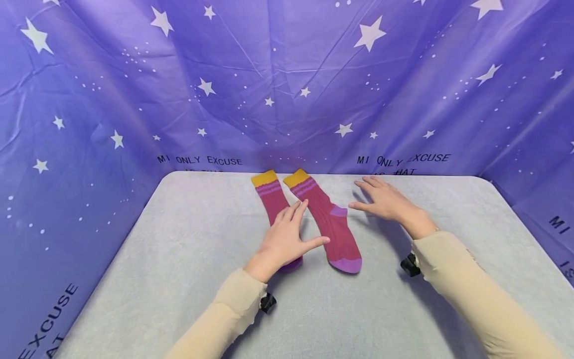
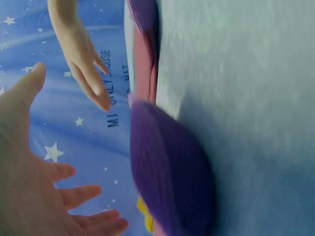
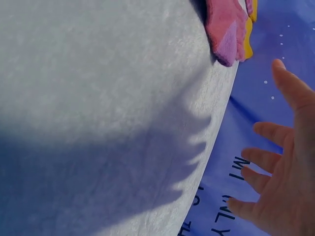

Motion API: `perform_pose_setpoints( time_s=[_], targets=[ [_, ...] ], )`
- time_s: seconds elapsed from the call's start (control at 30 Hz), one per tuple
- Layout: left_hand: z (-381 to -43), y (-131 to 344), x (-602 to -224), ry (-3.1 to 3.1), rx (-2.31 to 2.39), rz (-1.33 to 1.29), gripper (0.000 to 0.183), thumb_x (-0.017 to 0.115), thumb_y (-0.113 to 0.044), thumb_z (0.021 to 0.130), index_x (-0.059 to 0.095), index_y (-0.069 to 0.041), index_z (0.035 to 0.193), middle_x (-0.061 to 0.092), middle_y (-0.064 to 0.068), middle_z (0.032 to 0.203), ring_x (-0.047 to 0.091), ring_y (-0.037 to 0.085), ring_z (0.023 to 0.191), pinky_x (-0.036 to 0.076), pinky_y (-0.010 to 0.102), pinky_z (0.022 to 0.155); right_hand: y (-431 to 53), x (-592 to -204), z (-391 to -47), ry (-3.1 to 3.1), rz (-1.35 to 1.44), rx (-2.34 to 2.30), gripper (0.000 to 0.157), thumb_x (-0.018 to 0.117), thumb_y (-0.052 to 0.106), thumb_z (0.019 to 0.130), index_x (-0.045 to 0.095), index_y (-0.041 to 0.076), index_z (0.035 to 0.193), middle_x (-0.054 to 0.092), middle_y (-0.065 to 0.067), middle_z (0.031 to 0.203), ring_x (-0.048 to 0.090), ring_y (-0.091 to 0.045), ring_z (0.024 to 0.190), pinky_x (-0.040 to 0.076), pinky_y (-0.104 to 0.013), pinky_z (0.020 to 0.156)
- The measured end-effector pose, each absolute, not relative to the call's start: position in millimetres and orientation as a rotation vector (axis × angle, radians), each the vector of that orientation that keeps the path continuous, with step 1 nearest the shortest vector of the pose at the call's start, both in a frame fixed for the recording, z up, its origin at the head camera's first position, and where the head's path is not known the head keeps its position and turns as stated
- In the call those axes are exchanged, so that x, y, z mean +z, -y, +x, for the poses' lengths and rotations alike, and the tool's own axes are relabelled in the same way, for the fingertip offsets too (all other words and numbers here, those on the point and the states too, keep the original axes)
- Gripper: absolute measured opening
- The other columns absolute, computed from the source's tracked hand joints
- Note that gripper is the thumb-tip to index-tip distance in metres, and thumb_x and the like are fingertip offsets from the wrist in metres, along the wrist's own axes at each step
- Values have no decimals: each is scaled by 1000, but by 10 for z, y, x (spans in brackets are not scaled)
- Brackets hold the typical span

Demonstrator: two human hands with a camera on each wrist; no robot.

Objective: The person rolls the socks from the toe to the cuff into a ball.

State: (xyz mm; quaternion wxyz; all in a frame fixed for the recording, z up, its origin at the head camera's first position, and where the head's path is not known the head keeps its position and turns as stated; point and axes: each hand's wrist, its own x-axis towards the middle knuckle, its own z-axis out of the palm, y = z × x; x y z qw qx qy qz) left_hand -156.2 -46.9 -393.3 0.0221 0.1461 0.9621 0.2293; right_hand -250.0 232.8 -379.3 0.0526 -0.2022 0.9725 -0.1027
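Two maroon socks with yellow cuffs and purple stripes, heels and toes lie side by side on the table in the head view. Above the left sock hovers my left hand, fingers spread and thumb out toward the right sock; it hides much of that left sock. In the left wrist view a purple toe bulges close below the palm. To the right of the right sock's heel, my right hand is held over the table, fingers extended. Bare table shows beneath it in the right wrist view. Neither hand holds anything.
The grey-white table has rounded far corners. A purple-blue curtain with white stars and black lettering hangs behind it and along both sides. Each wrist carries a small black device, such as the one under the right sleeve.
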Motion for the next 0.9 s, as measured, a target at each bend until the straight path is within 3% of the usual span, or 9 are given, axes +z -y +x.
perform_pose_setpoints(
  time_s=[0.4, 0.67, 0.9],
  targets=[
    [-1441, 386, -4019, -2770, 1154, 324, 100, 73, -65, 78, 30, -20, 157, 42, 5, 158, 44, 25, 143, 42, 51, 113, -2177, -3781, -2659, -2888, -675, -481, 78, 63, 47, 94, 38, -2, 150, 38, -29, 154, 34, -48, 143, 27, -61, 118],
    [-1335, 341, -4084, -2511, 1510, 340, 95, 84, -39, 78, 35, -11, 154, 46, 8, 155, 54, 29, 135, 49, 45, 107, -2071, -3800, -2751, -2837, -673, -570, 73, 62, 46, 95, 42, 2, 149, 44, -25, 152, 42, -45, 140, 33, -60, 115],
    [-1276, 305, -4180, -2206, 1719, 287, 86, 81, -20, 84, 33, -3, 153, 45, 18, 153, 53, 35, 134, 49, 43, 106, -1925, -3784, -2845, -2790, -664, -726, 59, 62, 37, 97, 51, 1, 142, 53, -24, 144, 49, -43, 134, 40, -59, 110]
  ],
)
